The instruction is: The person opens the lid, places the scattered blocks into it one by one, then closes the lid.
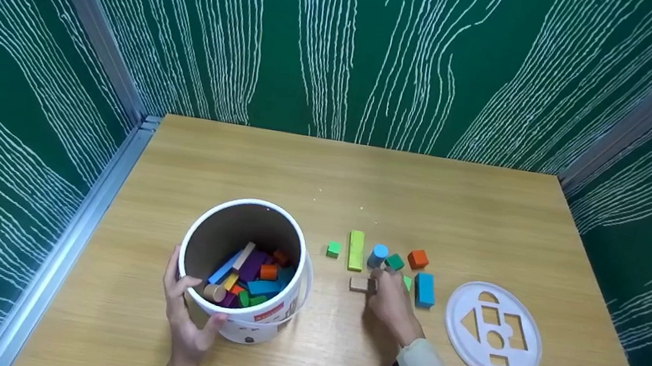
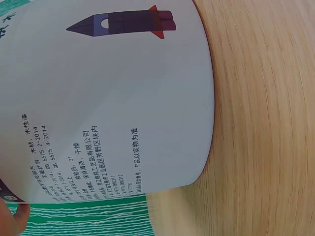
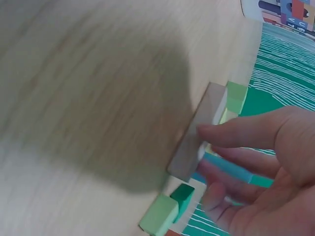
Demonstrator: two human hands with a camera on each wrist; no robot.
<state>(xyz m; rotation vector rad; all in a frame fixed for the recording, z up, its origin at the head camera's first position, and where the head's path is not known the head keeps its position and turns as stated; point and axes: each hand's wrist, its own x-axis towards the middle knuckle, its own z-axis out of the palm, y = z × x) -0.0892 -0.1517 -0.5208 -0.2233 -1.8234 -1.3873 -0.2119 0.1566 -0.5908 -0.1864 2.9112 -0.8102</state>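
My left hand (image 1: 187, 321) grips the near left side of a white bucket (image 1: 218, 229), fingers outside and thumb at the rim. Coloured blocks (image 1: 263, 288) fill its lower part. In the left wrist view the bucket's printed wall (image 2: 123, 88) fills much of the frame. To the right, my right hand (image 1: 392, 306) pinches a plain wooden block (image 1: 359, 285) that lies on the table. Its thumb presses the block's (image 3: 192, 140) face in the right wrist view; the fingers are partly hidden behind. Just beyond this hand are a blue cylinder (image 1: 378, 255) and a dark green block (image 1: 394, 262).
A small green cube (image 1: 333, 249), a lime block (image 1: 356, 251), an orange cube (image 1: 418, 259), a light green block (image 1: 407, 282) and a blue block (image 1: 425, 290) lie nearby. A white lid (image 1: 467, 349) with shaped holes rests at the right. Green walls surround the wooden table (image 1: 241, 160).
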